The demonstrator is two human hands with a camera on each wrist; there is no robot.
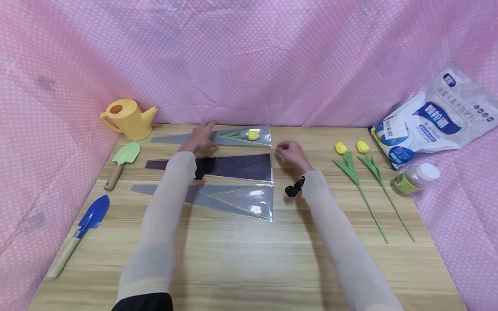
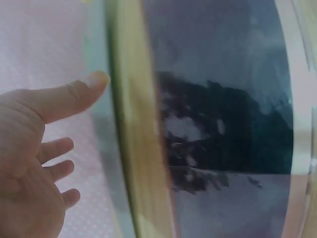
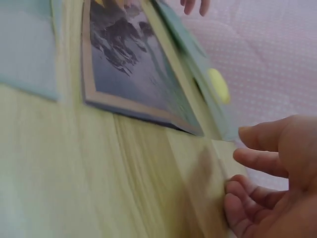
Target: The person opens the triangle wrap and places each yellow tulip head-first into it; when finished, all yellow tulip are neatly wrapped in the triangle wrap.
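Note:
A clear flower sleeve (image 1: 171,138) lies at the back of the table with a yellow tulip (image 1: 253,135) inside its wide end. My left hand (image 1: 200,137) is over the sleeve's narrower part, fingers spread and thumb extended in the left wrist view. Just off the sleeve's wide right end is my right hand (image 1: 292,154), its fingers loosely bent with nothing held between them. Nearer to me lie a dark purple sleeve (image 1: 241,166), which my left forearm partly covers, and another clear sleeve (image 1: 237,201) with yellow lines.
Two yellow tulips (image 1: 362,194) lie at right, beside a white fertilizer bag (image 1: 435,116) and a lidded jar (image 1: 414,179). On the left stand a yellow watering can (image 1: 130,121), a green trowel (image 1: 126,153) and a blue trowel (image 1: 95,211). Pink dotted cloth (image 1: 249,65) hangs behind.

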